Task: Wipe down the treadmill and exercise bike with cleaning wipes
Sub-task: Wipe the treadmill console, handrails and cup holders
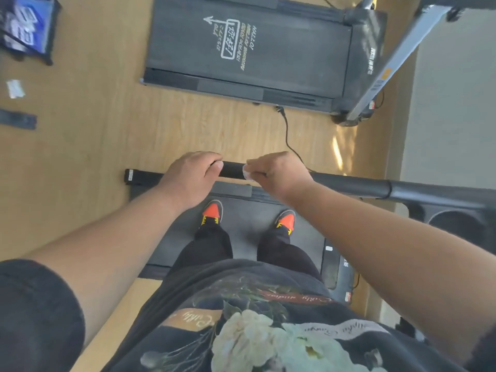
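Note:
I stand on a treadmill's dark belt (241,237), facing its black side handrail (349,185), which runs left to right at waist height. My left hand (192,175) is wrapped around the rail near its free end. My right hand (276,174) is closed on the rail just to the right, pressing a small white cleaning wipe (246,173) against it. A short bare stretch of rail (232,169) shows between the hands. No exercise bike is in view.
A second treadmill (249,49) lies ahead on the wooden floor, with a grey upright (400,63) at its right end. A black power cable (287,135) trails from it toward my rail. A blue wipes pack (25,25) and a small white scrap (15,88) lie far left.

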